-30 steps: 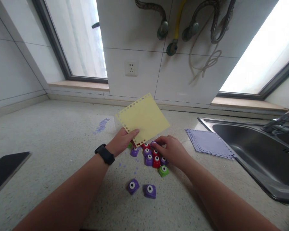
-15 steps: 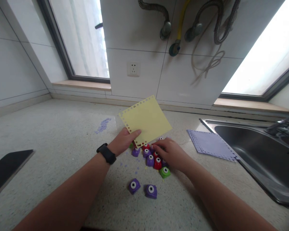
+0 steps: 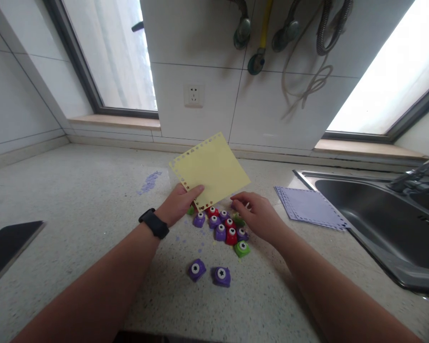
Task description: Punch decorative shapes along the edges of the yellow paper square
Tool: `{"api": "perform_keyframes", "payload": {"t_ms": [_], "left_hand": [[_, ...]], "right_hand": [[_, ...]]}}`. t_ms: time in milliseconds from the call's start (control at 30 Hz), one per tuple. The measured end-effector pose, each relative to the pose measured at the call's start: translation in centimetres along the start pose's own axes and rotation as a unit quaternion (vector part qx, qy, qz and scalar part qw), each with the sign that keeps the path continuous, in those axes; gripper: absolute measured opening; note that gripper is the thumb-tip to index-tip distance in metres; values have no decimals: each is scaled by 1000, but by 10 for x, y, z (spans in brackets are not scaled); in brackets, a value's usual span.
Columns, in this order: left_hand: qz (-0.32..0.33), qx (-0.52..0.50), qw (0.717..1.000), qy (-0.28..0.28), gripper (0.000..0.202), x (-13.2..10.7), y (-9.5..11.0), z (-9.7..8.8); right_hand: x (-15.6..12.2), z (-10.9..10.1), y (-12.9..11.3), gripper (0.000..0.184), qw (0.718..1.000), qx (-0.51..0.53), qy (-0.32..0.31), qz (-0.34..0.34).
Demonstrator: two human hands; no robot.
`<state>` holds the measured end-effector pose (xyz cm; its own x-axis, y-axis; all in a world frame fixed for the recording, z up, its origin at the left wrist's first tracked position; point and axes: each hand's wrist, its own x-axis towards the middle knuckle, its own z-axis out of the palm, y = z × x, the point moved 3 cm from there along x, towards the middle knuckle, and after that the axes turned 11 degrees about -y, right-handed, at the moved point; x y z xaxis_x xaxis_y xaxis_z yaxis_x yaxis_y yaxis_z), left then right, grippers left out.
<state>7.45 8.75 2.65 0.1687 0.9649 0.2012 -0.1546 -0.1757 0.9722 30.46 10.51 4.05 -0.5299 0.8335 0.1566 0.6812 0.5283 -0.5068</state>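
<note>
My left hand (image 3: 178, 202), wearing a black watch, grips the lower left edge of a yellow sheet of paper (image 3: 212, 169) between thumb and fingers. Small shaped holes line the sheet's left and upper edges. My right hand (image 3: 259, 212) is curled above the back of a cluster of small craft punches, thumb and forefinger close together. A bit of purple shows at its fingertips, too small to make out. The cluster has a red punch (image 3: 231, 236), a green punch (image 3: 242, 248) and several purple ones. Two more, a purple punch (image 3: 196, 269) and another purple punch (image 3: 221, 276), stand nearer me.
Purple sheets with punched edges (image 3: 309, 207) lie at the right beside a steel sink (image 3: 389, 238). Purple paper bits (image 3: 150, 182) are scattered at the back left. A dark flat object (image 3: 12, 250) lies at the far left. A tiled wall with a socket (image 3: 193, 96) stands behind.
My right hand has lifted and moved slightly back from the middle of the cluster, uncovering more punches. My left hand still holds the yellow sheet. The whole view has shifted slightly.
</note>
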Motion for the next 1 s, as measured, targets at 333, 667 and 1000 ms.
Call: {"api": "perform_keyframes", "payload": {"t_ms": [333, 667, 1000], "left_hand": [[39, -21, 995, 87, 28, 9, -6, -16], [71, -37, 985, 155, 27, 15, -5, -28], [62, -20, 989, 132, 28, 13, -5, -22]], "right_hand": [[-7, -1, -17, 19, 992, -16, 15, -126], [-14, 16, -47, 27, 962, -78, -113, -235], [-18, 17, -59, 30, 954, -71, -140, -257]]}}
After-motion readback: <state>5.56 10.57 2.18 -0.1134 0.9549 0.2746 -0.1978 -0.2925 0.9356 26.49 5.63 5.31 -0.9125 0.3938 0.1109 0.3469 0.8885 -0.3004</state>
